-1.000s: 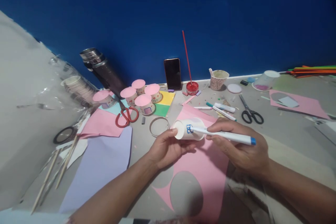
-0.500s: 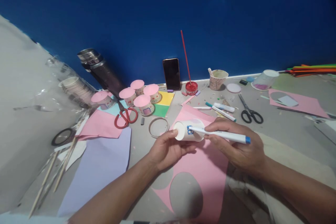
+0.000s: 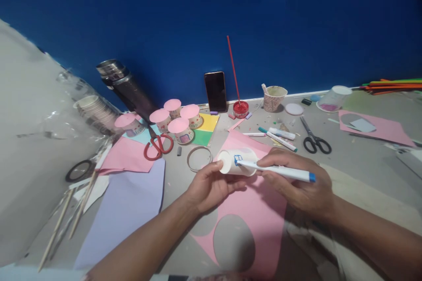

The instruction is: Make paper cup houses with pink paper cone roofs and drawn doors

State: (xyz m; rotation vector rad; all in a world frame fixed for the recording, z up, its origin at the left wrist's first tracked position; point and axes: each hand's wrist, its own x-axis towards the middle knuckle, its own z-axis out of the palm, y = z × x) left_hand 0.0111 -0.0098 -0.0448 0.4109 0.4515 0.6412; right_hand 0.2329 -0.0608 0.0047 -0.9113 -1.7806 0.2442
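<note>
A small white paper cup (image 3: 249, 154) lies on its side in my left hand (image 3: 209, 186), its base turned left under my thumb and the fingers curled beneath. My right hand (image 3: 296, 178) grips a white marker with a blue end (image 3: 283, 172). The marker's tip touches the cup's side, where blue lines form a small window-like shape. Below the cup spreads a pink paper sheet (image 3: 267, 228) with round holes cut out of it. Several decorated cups with pink disc tops (image 3: 181, 131) stand to the left, near red-handled scissors (image 3: 158, 147).
Along the blue wall stand a black flask (image 3: 132, 90), a phone (image 3: 216, 92), a red pot with a stick (image 3: 241, 109) and a patterned cup (image 3: 274, 99). Black scissors (image 3: 314, 140) and markers (image 3: 280, 136) lie right of centre. Purple paper (image 3: 125, 215) and wooden sticks (image 3: 56, 230) are at left.
The marker's tip has shifted slightly down on the cup's side, and the blue shape shows more plainly. Both hands keep their hold.
</note>
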